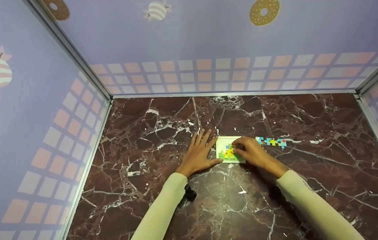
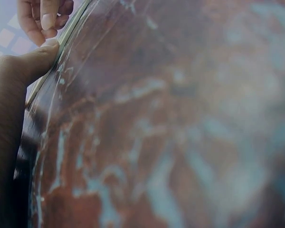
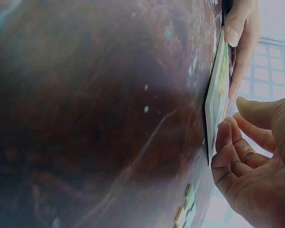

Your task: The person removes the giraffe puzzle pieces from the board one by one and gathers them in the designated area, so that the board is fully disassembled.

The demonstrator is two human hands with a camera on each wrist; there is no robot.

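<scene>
A small puzzle board point(image 1: 220, 140) with a pale rim lies on the marble-patterned surface, a yellow and green picture partly filled in on it. My left hand point(image 1: 198, 155) lies flat at its left side, fingers spread, the thumb on the board's lower left edge. Over the board's right part is my right hand point(image 1: 250, 151), its fingers bent and the thumb and index tips close together at the picture. In the right wrist view, no piece shows clearly between those fingertips point(image 3: 243, 105). The right hand hides part of the board.
Several joined blue puzzle pieces point(image 1: 271, 141) lie right of the board, just past my right hand. Patterned lilac walls point(image 1: 189, 40) border the surface at the back and both sides. Small white scraps point(image 1: 242, 192) are scattered on the dark red surface.
</scene>
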